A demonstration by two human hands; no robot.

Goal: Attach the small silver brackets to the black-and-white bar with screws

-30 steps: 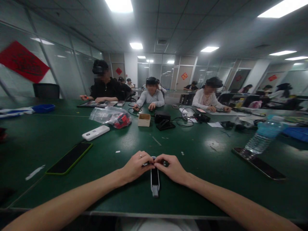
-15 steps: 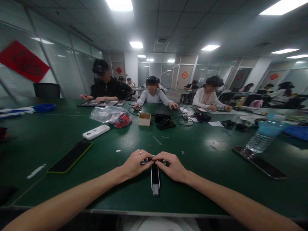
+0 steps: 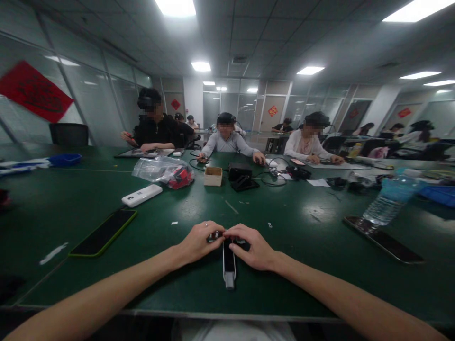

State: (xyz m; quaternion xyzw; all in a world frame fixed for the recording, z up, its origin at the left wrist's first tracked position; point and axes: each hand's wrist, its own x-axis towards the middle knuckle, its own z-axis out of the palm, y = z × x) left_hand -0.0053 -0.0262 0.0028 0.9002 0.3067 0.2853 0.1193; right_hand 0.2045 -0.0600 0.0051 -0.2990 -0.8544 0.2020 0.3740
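In front of me on the green table lies a slim black device (image 3: pixel 229 261) with a pale rim and a grey near end. I cannot make out its kind. My left hand (image 3: pixel 199 241) bends its fingers and thumb around the device's far left side. My right hand (image 3: pixel 255 247) curls over the far right side, its index fingertip touching the left fingertips and its thumb lying by the black face. Small dark and light parts show under both palms; the fingers hide most of the far end.
A green-edged phone (image 3: pixel 103 234) and a white handheld device (image 3: pixel 142 195) lie left. A water bottle (image 3: pixel 387 201) and another phone (image 3: pixel 384 240) are right. Ahead are a plastic bag (image 3: pixel 156 169), a small box (image 3: pixel 213 176) and a black case (image 3: pixel 241 171). Several people sit opposite.
My right thumb has shifted slightly nearer me and away from the index fingertip. My left hand has edged slightly left. The device stays in place.
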